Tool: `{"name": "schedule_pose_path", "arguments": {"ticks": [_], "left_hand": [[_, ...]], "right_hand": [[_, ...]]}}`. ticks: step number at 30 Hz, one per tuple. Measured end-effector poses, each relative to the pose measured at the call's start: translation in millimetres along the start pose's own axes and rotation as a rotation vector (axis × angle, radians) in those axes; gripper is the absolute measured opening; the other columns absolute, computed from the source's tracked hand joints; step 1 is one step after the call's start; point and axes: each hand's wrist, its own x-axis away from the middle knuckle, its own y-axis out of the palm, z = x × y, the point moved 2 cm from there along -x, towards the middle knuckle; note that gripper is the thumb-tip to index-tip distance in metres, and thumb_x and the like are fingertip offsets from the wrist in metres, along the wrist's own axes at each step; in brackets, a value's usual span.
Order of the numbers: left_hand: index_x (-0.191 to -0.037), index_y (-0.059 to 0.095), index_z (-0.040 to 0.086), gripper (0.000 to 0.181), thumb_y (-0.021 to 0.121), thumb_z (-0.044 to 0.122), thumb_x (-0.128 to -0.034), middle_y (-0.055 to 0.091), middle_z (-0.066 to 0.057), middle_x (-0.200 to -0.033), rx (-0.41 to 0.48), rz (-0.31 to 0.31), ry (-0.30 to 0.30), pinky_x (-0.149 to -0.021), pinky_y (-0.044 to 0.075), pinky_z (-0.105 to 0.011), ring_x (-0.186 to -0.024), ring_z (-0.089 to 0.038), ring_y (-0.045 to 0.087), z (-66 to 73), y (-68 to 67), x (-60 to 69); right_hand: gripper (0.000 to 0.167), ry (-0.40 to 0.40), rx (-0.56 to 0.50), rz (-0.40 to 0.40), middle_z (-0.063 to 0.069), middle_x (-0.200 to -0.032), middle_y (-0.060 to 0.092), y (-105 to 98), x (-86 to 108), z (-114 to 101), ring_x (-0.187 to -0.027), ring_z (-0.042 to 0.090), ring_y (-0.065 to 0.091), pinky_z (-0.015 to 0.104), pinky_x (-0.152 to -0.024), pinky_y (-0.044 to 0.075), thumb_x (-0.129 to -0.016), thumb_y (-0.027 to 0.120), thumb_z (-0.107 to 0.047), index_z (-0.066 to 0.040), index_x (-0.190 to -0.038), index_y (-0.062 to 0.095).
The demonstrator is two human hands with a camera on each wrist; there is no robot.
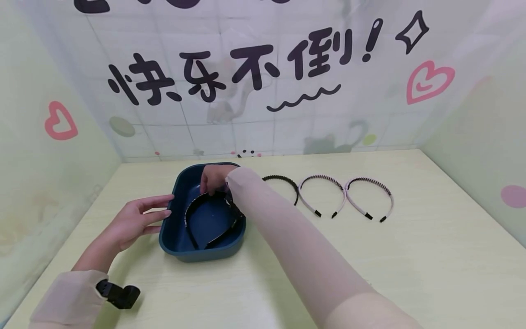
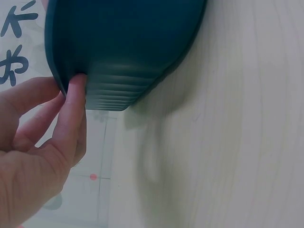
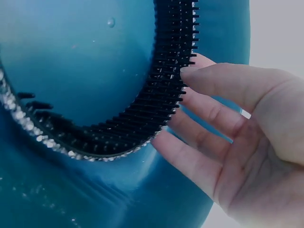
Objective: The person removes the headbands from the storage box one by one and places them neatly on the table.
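Behind the grip rises a patterned backdrop [image 1: 263, 132], and beneath everything spreads a pale table [image 1: 431, 246]. The blue basin [image 1: 201, 257] surrounds the grip, its walls standing just outside the person's fingers. To the grip's left, the left hand [image 1: 132, 221] pinches the basin's side at the rim, one digit against the outer wall.

The right hand [image 1: 215, 177] reaches into the basin and pinches the dark headband [image 3: 164, 80] at its crown, thumb on the toothed inner face and fingers along the glittering outer edge. The band lies inside the basin, its arch in the grip and its ends pointing from there toward the person. Whether a second band lies under the right forearm cannot be told.

The dark headband looks light and springy, probably plastic: stiff along the arch, more flexible toward the ends. Its teeth should stop it slipping but may snag, and prying the ends apart could crack it. The crown seems the best hold.

Right of the grip, outside the basin, a black headband [image 1: 294, 185], a middle pink headband [image 1: 323, 176] and an end pink headband [image 1: 370, 179] line up.
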Motion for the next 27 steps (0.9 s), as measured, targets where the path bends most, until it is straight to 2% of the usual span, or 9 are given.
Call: {"name": "schedule_pose_path", "arguments": {"ticks": [5,13,21,27], "left_hand": [[-0.139,0.036,-0.001,0.059,0.06,0.023,-0.09,0.038,-0.016,-0.128,-0.001,0.013,-0.006,-0.075,0.052,-0.028,-0.094,0.0,0.055,0.5,-0.3,0.5],[-0.139,0.035,-0.001,0.058,0.059,0.021,-0.0913,0.033,-0.023,-0.134,0.0,0.006,0.006,-0.074,0.052,-0.028,-0.094,0.0,0.054,0.7,-0.7,0.9],[-0.139,0.034,-0.002,0.059,0.06,0.021,-0.0907,0.037,-0.021,-0.132,0.015,-0.002,0.005,-0.075,0.052,-0.028,-0.095,-0.002,0.055,0.2,2.1,-1.7],[-0.139,0.035,-0.003,0.061,0.061,0.023,-0.0898,0.042,-0.013,-0.126,0.011,0.013,0.0,-0.075,0.052,-0.028,-0.094,-0.001,0.056,1.8,0.9,0.0]], "right_hand": [[0.027,-0.022,0.011,0.024,-0.007,-0.106,0.06,-2,2.3,0,-0.086,0.012,0.051,0.03,-0.061,0.05,-0.085,0.061,0.002,-0.015,-0.103,0.071],[0.028,-0.039,-0.016,0.045,-0.006,-0.103,0.06,-4,8.1,-3,-0.074,0.012,0.049,0.029,-0.054,0.047,-0.084,0.06,0.004,-0.013,-0.102,0.071],[0.028,-0.057,-0.018,0.049,-0.004,-0.107,0.058,-9,16.0,-3,-0.077,0.013,0.047,0.029,-0.058,0.049,-0.085,0.059,0.004,-0.011,-0.105,0.07],[0.028,-0.096,-0.015,0.038,-0.001,-0.106,0.058,-13,22.4,-10,-0.082,0.015,0.049,0.036,-0.071,0.051,-0.086,0.057,0.005,-0.01,-0.107,0.069]]}}
